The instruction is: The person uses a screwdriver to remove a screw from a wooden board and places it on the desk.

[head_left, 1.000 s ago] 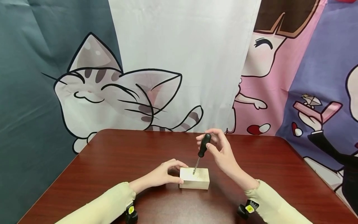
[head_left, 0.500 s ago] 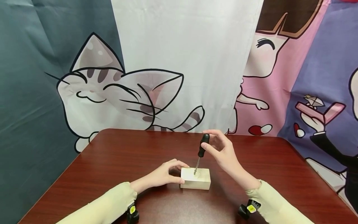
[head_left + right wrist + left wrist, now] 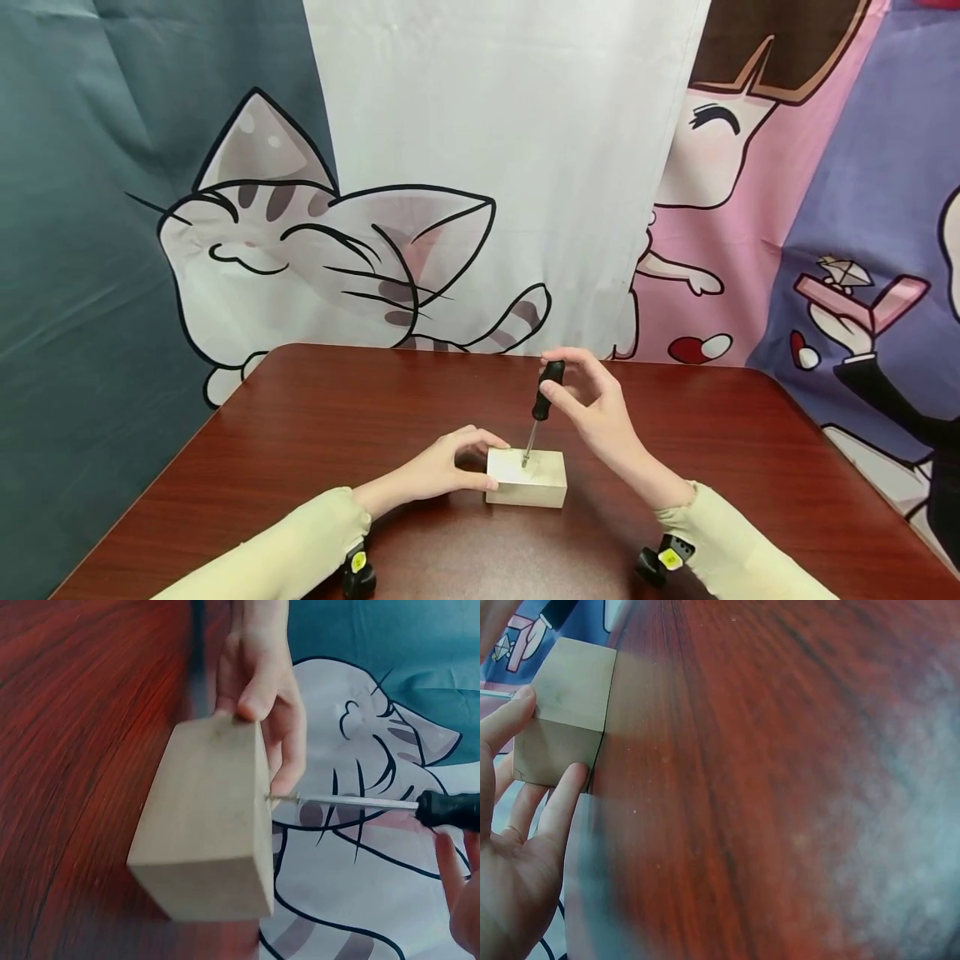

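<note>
A pale wooden block (image 3: 528, 493) lies on the table in front of the person. My left hand (image 3: 431, 468) grips its left end, thumb at the near side and fingers at the far side. In the right wrist view a small screw (image 3: 283, 798) stands part way out of the block's top face. The tip of a black-handled screwdriver (image 3: 360, 801) meets the screw's head. My right hand (image 3: 596, 404) pinches the handle near its upper end, and the shaft leans slightly to the right. In the left wrist view the left fingers (image 3: 574, 776) touch the block's end.
The dark red wooden table (image 3: 360, 392) reaches back to a cloth backdrop (image 3: 480, 125) printed with a cartoon cat and figures. Small black cameras (image 3: 358, 571) sit on both wrists, below the pale sleeves (image 3: 285, 542).
The right fingers have shifted round the screwdriver handle, from spread beyond it to tucked behind it. The left hand keeps its grip on the block. The head view has turned slightly left.
</note>
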A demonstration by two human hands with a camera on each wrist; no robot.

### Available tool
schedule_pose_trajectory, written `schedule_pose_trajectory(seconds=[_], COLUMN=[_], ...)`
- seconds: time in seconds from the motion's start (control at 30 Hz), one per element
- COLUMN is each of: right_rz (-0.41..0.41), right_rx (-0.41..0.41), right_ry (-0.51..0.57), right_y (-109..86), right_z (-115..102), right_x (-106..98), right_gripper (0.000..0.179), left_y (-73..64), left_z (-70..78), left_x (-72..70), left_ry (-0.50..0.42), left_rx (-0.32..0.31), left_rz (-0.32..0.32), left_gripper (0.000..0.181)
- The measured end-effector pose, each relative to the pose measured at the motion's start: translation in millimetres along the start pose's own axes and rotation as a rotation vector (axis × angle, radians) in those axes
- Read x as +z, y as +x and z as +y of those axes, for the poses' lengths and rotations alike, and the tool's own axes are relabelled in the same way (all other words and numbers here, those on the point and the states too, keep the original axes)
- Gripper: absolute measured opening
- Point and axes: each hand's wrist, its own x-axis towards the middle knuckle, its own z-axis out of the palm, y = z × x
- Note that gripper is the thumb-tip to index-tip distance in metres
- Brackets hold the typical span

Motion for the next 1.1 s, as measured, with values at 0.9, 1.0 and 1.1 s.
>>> schedule_pose_trajectory(seconds=[0.9, 1.0, 1.1], right_rz=[0.038, 0.057, 0.043], right_rx=[0.055, 0.054, 0.040], right_ry=[-0.068, -0.057, -0.050], right_y=[1.7, 1.0, 1.2], right_z=[1, 0, -1], right_x=[3, 3, 0], right_gripper=[0.042, 0.042, 0.041], left_y=[0.1, 0.5, 0.5], left_z=[-0.9, -0.4, -0.3], left_x=[0.8, 0.6, 0.3], left_ry=[-0.005, -0.008, -0.009], left_rx=[-0.011, -0.010, -0.014], left_rz=[-0.006, -0.007, -0.007], left_gripper=[0.045, 0.045, 0.045])
